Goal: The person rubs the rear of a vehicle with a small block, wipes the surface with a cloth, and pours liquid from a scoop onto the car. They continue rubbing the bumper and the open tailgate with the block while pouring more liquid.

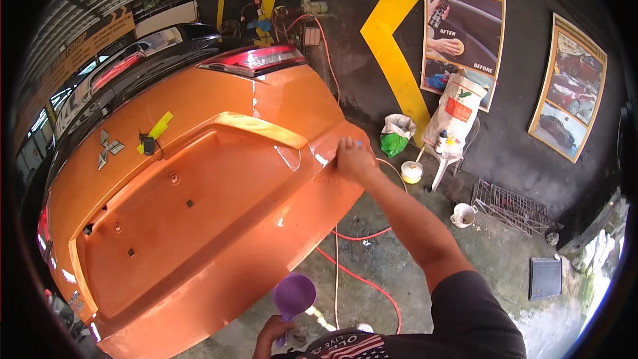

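In the head view my left hand point(274, 328), low in the middle, is closed round the handle of a purple dipper point(295, 294). The dipper's round bowl points away from me, close to the lower edge of an orange car's rear point(219, 286). My right arm reaches forward, and my right hand point(355, 159) presses on the car's rear corner with its fingers curled. A small bit of blue shows by the fingers; what it belongs to is hidden. The car's tail light point(256, 60) is above the right hand, and its three-diamond badge point(109, 149) lies to the left.
Red hose point(372, 278) winds over the wet floor below the car. Along the dark wall stand a white chair point(444, 166) with a sack point(457, 110) on it, a small yellow-and-white pot point(412, 172), a white bucket point(463, 215) and a metal rack point(508, 207).
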A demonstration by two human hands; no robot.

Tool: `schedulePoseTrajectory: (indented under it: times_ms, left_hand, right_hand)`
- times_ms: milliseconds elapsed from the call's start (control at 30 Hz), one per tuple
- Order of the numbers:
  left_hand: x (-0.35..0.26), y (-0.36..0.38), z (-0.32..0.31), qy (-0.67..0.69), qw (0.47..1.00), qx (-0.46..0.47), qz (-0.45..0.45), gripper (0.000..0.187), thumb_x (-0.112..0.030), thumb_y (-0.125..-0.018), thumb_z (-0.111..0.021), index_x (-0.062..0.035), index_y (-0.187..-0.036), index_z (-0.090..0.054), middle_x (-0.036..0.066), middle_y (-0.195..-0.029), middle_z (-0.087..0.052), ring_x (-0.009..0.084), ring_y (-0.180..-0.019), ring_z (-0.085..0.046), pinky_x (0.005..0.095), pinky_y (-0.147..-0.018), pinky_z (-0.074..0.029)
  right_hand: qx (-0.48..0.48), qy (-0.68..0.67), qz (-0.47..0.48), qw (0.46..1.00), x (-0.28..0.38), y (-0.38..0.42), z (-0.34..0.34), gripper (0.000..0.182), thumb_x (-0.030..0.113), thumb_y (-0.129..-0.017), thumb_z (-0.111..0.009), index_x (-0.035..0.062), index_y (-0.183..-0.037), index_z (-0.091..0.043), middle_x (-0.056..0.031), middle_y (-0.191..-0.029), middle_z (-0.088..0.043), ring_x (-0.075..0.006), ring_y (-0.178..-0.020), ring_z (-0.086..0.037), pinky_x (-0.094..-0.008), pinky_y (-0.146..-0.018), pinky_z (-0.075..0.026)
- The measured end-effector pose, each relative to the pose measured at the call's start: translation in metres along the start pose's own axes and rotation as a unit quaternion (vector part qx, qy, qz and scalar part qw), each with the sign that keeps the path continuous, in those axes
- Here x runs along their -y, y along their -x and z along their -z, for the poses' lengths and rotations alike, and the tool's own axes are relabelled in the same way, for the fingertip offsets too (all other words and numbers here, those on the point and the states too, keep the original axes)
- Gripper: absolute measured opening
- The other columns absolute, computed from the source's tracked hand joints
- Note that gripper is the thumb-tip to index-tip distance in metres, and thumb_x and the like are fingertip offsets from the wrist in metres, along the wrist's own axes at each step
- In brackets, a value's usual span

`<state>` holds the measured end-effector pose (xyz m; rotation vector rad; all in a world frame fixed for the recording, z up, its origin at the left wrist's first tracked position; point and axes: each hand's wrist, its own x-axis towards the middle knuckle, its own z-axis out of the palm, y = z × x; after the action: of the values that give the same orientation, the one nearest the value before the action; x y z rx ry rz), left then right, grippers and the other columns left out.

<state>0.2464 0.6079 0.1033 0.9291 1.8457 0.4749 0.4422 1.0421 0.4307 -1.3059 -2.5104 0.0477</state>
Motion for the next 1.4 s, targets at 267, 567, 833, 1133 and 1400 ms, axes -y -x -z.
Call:
schedulePoseTrajectory:
  times_ms: [267,567,833,1133,1400]
  left_hand:
    - [0.010,-0.010,-0.005,0.042,0.999,-0.022,0.007,0.034,-0.032,-0.068,-0.078,-0.0014,-0.081,-0.072,0.008,-0.071,-0.067,0.0160,-0.064,-0.063,0.0333,-0.062,-0.050]
    - [-0.013,-0.008,-0.010,0.026,0.998,-0.034,0.043,0.037,-0.035,-0.069,-0.073,-0.0001,-0.081,-0.071,0.014,-0.073,-0.069,0.0220,-0.067,-0.066,0.0363,-0.066,-0.051]
    - [-0.023,-0.012,-0.015,0.036,0.999,-0.036,0.005,0.029,-0.030,-0.070,-0.072,-0.0017,-0.077,-0.070,0.007,-0.068,-0.066,0.0162,-0.063,-0.061,0.0332,-0.062,-0.049]
    - [-0.010,-0.007,-0.023,0.034,0.999,-0.024,0.016,0.029,-0.030,-0.071,-0.072,-0.0021,-0.080,-0.071,0.007,-0.070,-0.067,0.0158,-0.064,-0.062,0.0329,-0.063,-0.050]
    - [0.003,-0.003,-0.026,0.067,0.997,-0.032,-0.030,0.035,-0.035,-0.072,-0.070,-0.0010,-0.080,-0.070,0.012,-0.069,-0.067,0.0210,-0.064,-0.063,0.0352,-0.065,-0.050]
  right_hand:
    - [-0.031,0.020,0.040,0.998,-0.027,-0.030,0.004,0.050,0.017,-0.087,-0.050,-0.0096,-0.129,-0.045,-0.0253,-0.131,-0.054,-0.0358,-0.117,-0.058,-0.0439,-0.101,-0.045]
    - [-0.044,-0.014,0.023,0.999,-0.067,-0.056,-0.019,0.046,0.020,-0.088,-0.048,-0.0085,-0.124,-0.047,-0.0256,-0.124,-0.058,-0.0373,-0.111,-0.062,-0.0427,-0.096,-0.049]
    - [-0.091,0.042,0.058,0.993,-0.062,-0.048,-0.019,0.048,0.013,-0.089,-0.045,-0.0119,-0.129,-0.043,-0.0272,-0.120,-0.056,-0.0394,-0.118,-0.055,-0.0457,-0.101,-0.044]
    - [-0.031,0.052,0.021,0.998,-0.066,-0.057,-0.012,0.036,0.015,-0.091,-0.042,-0.0080,-0.118,-0.050,-0.0230,-0.118,-0.058,-0.0363,-0.117,-0.056,-0.0452,-0.099,-0.044]
    - [-0.043,0.026,0.037,0.998,-0.045,-0.038,-0.013,0.051,0.017,-0.087,-0.050,-0.0095,-0.130,-0.042,-0.0246,-0.121,-0.057,-0.0409,-0.111,-0.059,-0.0479,-0.095,-0.047]
